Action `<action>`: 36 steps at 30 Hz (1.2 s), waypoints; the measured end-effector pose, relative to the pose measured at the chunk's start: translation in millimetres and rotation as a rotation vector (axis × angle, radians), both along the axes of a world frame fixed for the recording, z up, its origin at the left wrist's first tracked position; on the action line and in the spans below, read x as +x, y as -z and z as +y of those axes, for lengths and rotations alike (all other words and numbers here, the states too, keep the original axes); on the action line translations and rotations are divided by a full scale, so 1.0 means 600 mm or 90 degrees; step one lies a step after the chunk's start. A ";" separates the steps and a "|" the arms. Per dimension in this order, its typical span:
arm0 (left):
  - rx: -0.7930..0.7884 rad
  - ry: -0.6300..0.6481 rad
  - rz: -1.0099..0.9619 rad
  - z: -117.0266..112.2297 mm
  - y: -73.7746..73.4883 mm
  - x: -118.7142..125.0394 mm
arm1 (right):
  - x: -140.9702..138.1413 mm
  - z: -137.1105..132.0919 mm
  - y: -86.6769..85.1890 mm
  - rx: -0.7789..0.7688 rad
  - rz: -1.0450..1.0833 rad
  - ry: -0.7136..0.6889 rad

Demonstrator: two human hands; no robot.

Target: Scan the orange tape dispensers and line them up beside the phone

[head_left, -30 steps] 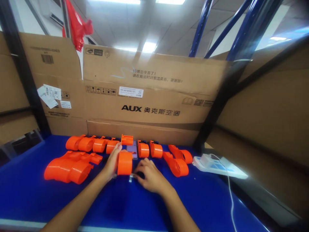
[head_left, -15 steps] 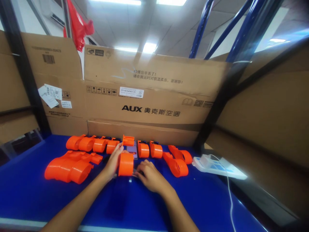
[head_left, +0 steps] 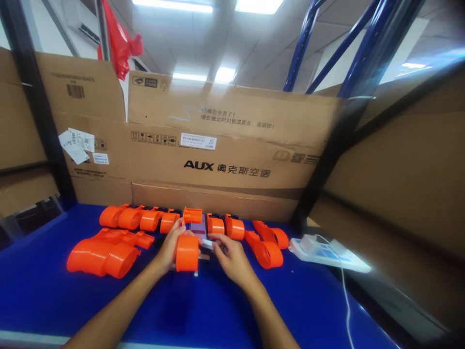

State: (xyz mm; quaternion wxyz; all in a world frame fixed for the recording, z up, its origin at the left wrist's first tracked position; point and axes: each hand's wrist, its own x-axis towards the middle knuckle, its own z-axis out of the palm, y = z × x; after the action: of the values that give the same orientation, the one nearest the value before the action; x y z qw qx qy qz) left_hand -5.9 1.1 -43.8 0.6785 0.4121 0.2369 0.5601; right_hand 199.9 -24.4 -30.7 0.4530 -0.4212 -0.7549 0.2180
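My left hand (head_left: 169,248) is closed around an orange plastic part (head_left: 187,254), which has a wide round drum at the bottom and a narrower ribbed piece at the top. My right hand (head_left: 231,259) sits just to its right, thumb and fingers pinching a small whitish stick-like piece (head_left: 207,244) that points toward the drum. Whether its tip touches the drum is hard to tell. Under the drum, a thin pale strip (head_left: 204,257) shows, partly hidden. A flat phone-like device (head_left: 198,228) lies behind the part.
Similar orange parts (head_left: 148,220) stand in a row along the back, some with dark pieces on top. More orange parts lie left (head_left: 95,253) and right (head_left: 271,253) on the blue tabletop (head_left: 203,310). A white power strip (head_left: 336,254) with a cable is at right; cardboard (head_left: 225,189) walls the back.
My right hand has risen slightly, and the whitish piece in its fingers now shows beside the drum. The orange part in my left hand has shifted a little down and left.
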 end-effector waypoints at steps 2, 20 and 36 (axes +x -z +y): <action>0.007 -0.003 0.021 -0.003 0.000 0.002 | -0.001 0.001 -0.002 -0.031 0.106 -0.003; 0.097 0.020 0.167 -0.018 0.001 0.014 | -0.007 -0.007 -0.021 -0.166 0.590 -0.059; 0.120 0.035 0.190 -0.017 0.020 0.016 | -0.015 0.000 -0.012 -0.155 0.607 -0.028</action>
State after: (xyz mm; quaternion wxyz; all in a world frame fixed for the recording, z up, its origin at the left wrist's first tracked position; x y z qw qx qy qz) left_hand 3.7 -9.4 -55.8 0.6093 0.5589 0.2696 0.4936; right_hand 190.7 -24.2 -23.6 0.6907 -0.3087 -0.4414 0.4825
